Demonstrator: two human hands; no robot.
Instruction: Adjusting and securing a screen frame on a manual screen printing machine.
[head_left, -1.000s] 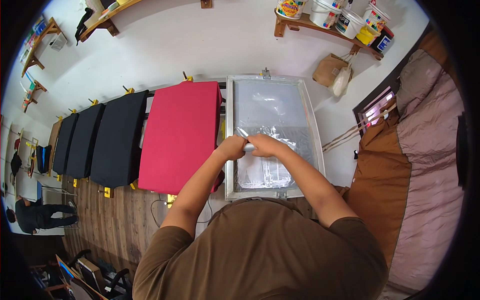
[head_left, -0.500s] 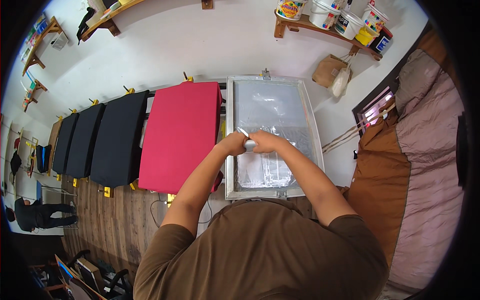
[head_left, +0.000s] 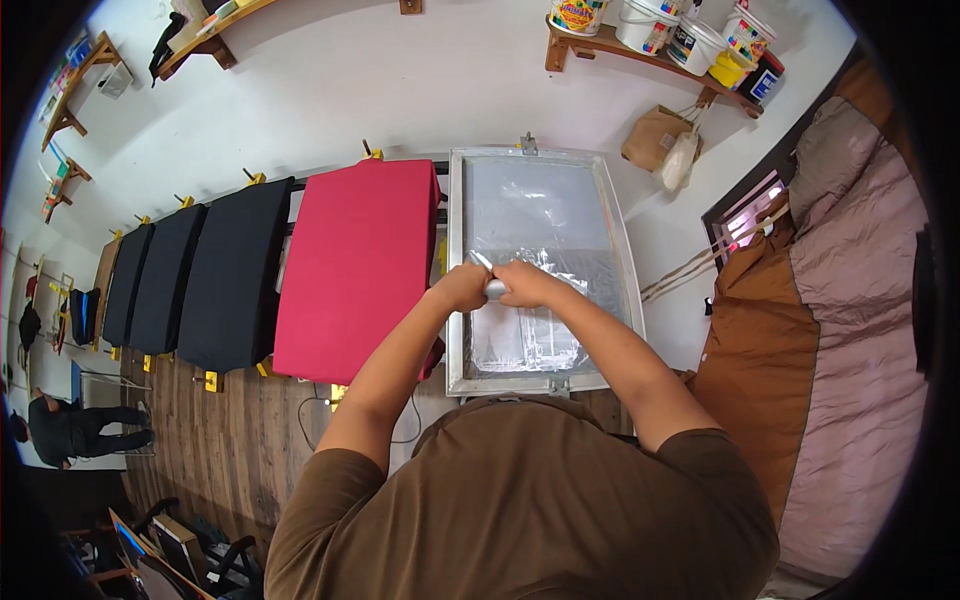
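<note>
Both my hands are together above a screen-printing frame (head_left: 624,260), which has a whitish rim and a grey mesh with shiny, clear-looking film and white smears on it. My left hand (head_left: 462,287) and my right hand (head_left: 525,283) are closed around a silver-grey tool (head_left: 496,288). A rounded end shows between the hands, and a pale strip sticks up by the left fingers; my hands cover the rest, so its exact kind is unclear. Left of the frame lies a board covered in red fabric (head_left: 355,265).
Black-covered boards (head_left: 236,275) continue the row leftward, with yellow brackets (head_left: 213,381) along it. Paint buckets (head_left: 695,46) stand on a wall shelf at upper right. Brown and pink quilted fabric (head_left: 760,390) hangs at right. Another person (head_left: 85,428) stands at far left.
The whole view has shifted very slightly. Both hands keep the same hold on the silver-grey tool, at nearly the same spot over the frame.
</note>
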